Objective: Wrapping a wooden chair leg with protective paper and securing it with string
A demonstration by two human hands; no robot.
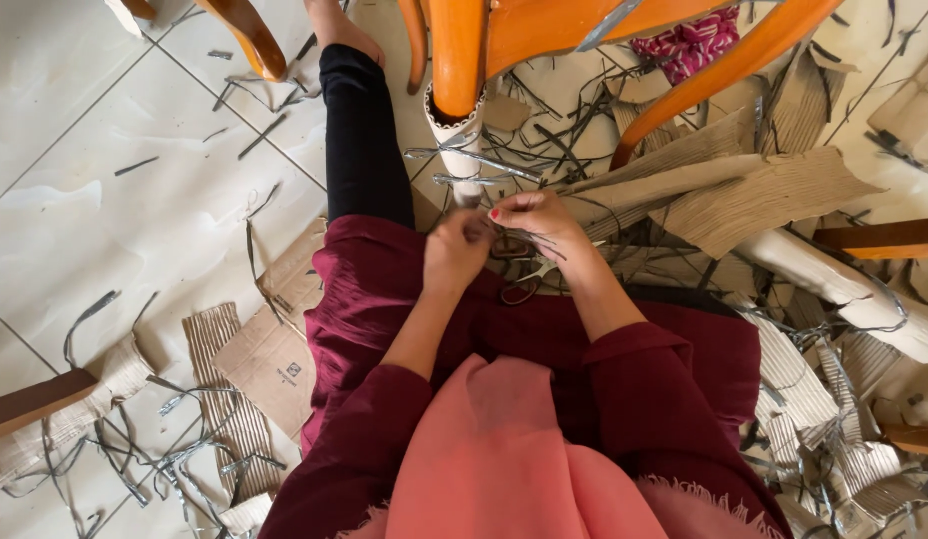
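Person is sitting on the floor, both hands meeting over the lap: left hand (456, 250) is curling shut, right hand (534, 218) pinching dark strap (524, 245). Beyond, chair leg (458, 50) w/ wrapping (462, 150) partly on; torn cardboard (773, 195) is lying all round.

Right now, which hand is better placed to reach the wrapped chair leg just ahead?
Probably the right hand: it sits further forward, closer to the wrapped chair leg, fingers pinching thin grey strips. The left hand is curled nearer the lap.
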